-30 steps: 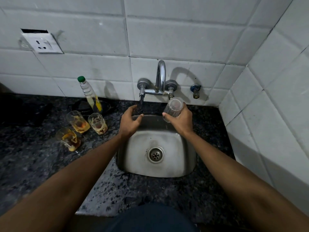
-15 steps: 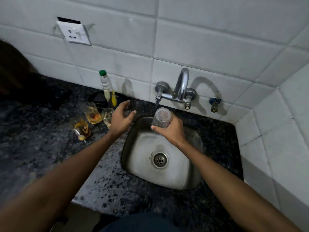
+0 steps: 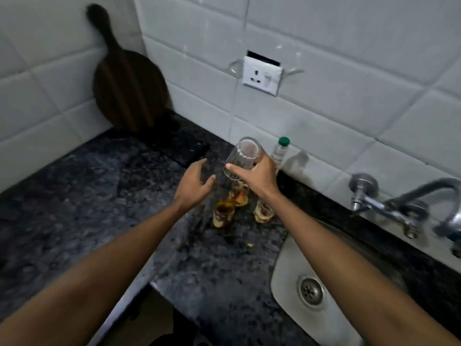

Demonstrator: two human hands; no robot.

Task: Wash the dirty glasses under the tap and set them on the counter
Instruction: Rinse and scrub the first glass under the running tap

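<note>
While the right hand (image 3: pixel 259 178) grips a clear glass (image 3: pixel 243 156) tilted above the counter (image 3: pixel 87 196), three dirty glasses (image 3: pixel 223 213) stand right beneath it, at about 6 o'clock from the raised one. The left hand (image 3: pixel 193 183) hangs open and empty at its 9 o'clock. Lowered straight down, the wet glass could knock the dirty ones over, or slip from wet fingers; bare counter lies toward 9 o'clock.
</note>
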